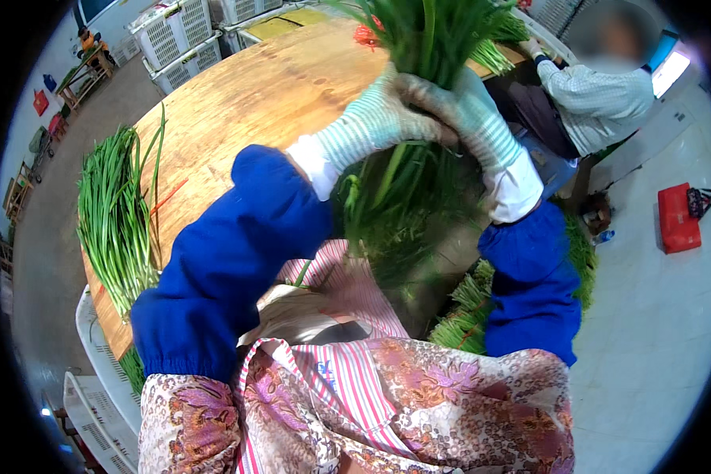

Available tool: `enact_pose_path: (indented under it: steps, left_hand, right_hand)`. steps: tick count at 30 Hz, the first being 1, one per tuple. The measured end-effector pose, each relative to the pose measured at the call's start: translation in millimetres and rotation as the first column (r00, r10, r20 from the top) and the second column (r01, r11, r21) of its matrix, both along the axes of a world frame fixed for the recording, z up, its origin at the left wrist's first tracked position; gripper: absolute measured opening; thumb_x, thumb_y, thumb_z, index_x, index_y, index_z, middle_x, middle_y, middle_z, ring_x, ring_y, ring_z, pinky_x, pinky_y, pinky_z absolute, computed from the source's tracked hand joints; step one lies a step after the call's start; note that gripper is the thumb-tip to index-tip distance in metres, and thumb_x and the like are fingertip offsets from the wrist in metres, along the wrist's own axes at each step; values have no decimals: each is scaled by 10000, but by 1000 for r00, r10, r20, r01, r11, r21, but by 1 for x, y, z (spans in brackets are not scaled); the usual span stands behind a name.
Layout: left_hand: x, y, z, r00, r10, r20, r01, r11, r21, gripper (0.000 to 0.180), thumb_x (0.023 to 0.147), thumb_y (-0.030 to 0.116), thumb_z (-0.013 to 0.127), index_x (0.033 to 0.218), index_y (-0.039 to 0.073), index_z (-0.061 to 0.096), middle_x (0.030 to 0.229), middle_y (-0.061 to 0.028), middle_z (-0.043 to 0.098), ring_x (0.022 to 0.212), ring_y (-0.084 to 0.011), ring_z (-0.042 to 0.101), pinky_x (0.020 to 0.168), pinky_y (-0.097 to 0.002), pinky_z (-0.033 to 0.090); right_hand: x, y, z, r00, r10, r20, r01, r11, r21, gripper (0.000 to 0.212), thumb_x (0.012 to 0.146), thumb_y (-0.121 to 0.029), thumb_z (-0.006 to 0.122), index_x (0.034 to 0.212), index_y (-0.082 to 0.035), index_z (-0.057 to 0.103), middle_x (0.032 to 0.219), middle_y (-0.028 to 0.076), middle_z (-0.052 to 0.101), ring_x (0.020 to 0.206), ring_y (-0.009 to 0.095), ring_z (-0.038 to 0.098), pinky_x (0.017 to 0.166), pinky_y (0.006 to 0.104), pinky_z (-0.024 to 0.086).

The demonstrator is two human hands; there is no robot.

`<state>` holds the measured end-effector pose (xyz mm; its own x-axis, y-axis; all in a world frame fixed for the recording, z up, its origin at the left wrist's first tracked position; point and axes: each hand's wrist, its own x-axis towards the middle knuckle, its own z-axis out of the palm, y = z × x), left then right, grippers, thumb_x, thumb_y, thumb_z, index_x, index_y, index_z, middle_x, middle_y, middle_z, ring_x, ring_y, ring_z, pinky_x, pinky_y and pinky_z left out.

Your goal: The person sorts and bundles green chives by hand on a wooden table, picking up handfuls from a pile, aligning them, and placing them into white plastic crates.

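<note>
1. Green-leaf bunch [430, 39] first, for its place: both hands lift it at the right side of the wooden table [237, 103], which is the largest thing about. Leaves also hang below the hands, blurred; whether they belong to the same bunch, one cannot tell.
2. Co-worker [600, 110] in a pale knitted top sits at the far right, well apart from the person's hands.
3. White crates [174, 35] stand stacked beyond the table's far left.
4. Heap of greens [466, 312] lies at the near right, beside the right blue sleeve.
5. Second bunch [118, 213] rests on the table's left edge, leaves far, pale stems near.
6. Left hand [379, 114] and right hand [466, 107], in striped gloves, close around the held bunch from either side. The visible fingers are clamped on it; those behind the leaves cannot be told. The step in hand looks like gripping and gathering: best done with even pressure from both palms, leaves running one way, firm enough against slipping yet without bruising.
7. Red ties [367, 33] lie on the table's far side, just beside the held leaves.
</note>
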<state>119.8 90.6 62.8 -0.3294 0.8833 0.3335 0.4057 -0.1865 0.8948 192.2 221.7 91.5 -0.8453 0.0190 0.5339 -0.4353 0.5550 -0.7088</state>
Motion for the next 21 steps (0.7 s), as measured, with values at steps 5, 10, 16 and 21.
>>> enact_pose_path:
  steps: [5, 10, 16, 21]
  left_hand:
    - [-14, -19, -14, 937, -177, 301, 89, 955, 284, 483, 800, 131, 588, 1208, -16, 377, 1044, -213, 574, 936, -300, 593, 809, -494, 482]
    - [-44, -39, -11, 899, 76, 432, -263, 881, 393, 339, 748, 43, 660, 1062, -12, 543, 935, -112, 638, 835, -203, 620, 732, -327, 524]
    - [-40, -56, 30, 819, 292, 493, -448, 862, 235, 237, 777, 183, 598, 923, 1, 639, 823, -125, 662, 718, -222, 640, 690, -320, 525]
    - [-86, -101, 25, 595, 174, 784, -558, 792, 248, 185, 777, 183, 603, 851, 14, 613, 782, -158, 650, 685, -258, 640, 658, -379, 549]
  right_hand:
    - [-7, -18, 37, 999, 6, 43, -32, 759, 651, 634, 758, -629, 537, 1034, -62, 605, 859, 239, 621, 849, 379, 603, 736, 435, 481]
    - [-6, -50, 70, 992, -122, 43, 51, 678, 734, 708, 737, -692, 489, 919, -27, 645, 790, 214, 631, 798, 345, 625, 743, 407, 486]
    - [-28, -19, 22, 912, 166, 374, -276, 925, 262, 890, 745, -484, 651, 1346, 44, 261, 1308, 208, 416, 1175, 251, 448, 939, 320, 401]
    - [1, -4, -52, 791, 355, 499, -428, 903, 36, 918, 671, -363, 755, 1366, -21, 262, 1228, 185, 511, 1119, 226, 495, 958, 306, 384]
